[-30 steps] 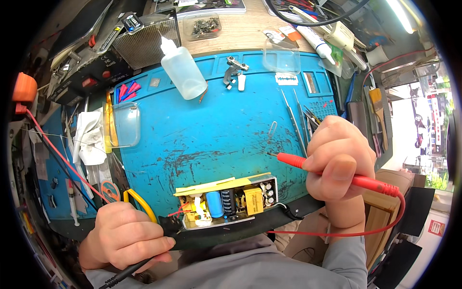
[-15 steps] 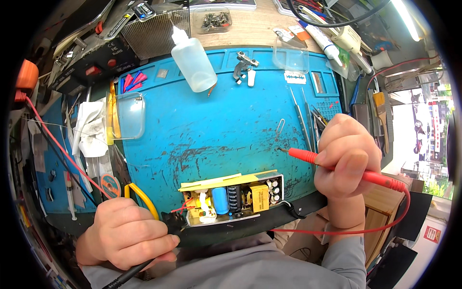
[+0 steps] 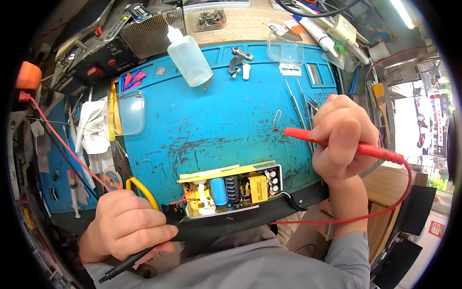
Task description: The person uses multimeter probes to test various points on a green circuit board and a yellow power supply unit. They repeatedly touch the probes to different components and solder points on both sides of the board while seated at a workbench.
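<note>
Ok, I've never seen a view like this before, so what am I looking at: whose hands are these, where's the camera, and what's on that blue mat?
There is one picture, taken by a wide fisheye camera on the person's head and looking down, so straight edges bend near the rim. The two bare hands are that person's own. The right hand grips a red test probe with its tip over the blue work mat; a red lead runs back from it. The left hand grips a black test probe at the mat's near edge. Between the hands a circuit board with a blue capacitor and yellow parts rests at the near edge. Farther back stand a clear squeeze bottle, tweezers and a clear plastic lid.
</note>
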`<state>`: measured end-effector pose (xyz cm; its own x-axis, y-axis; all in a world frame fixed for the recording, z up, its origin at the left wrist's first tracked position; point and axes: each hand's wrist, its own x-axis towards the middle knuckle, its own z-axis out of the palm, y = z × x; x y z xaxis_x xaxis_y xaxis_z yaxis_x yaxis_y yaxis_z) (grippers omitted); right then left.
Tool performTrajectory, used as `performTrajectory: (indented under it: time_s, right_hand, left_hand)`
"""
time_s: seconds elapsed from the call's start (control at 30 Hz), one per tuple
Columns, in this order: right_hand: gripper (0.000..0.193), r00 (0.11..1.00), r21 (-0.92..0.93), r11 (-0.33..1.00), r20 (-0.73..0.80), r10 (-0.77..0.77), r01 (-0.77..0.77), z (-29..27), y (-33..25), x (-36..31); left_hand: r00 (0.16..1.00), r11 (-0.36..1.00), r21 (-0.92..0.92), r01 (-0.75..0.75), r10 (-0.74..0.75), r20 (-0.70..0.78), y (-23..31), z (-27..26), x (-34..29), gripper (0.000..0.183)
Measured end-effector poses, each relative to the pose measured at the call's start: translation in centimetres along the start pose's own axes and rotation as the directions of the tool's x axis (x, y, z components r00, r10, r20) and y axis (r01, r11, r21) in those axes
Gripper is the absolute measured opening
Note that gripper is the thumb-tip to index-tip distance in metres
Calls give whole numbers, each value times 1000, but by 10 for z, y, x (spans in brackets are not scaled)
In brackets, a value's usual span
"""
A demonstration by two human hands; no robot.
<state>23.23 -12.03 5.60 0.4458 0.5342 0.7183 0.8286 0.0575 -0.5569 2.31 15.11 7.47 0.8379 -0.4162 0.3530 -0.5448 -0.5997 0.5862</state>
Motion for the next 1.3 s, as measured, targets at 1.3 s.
performTrajectory:
  time_s: [1.3]
  right_hand:
    - [35,953,348,937,284,-102,-3,19,-14,4]
  left_hand:
    - [1000,1000,0,8,-8,20,3,-3,2,24]
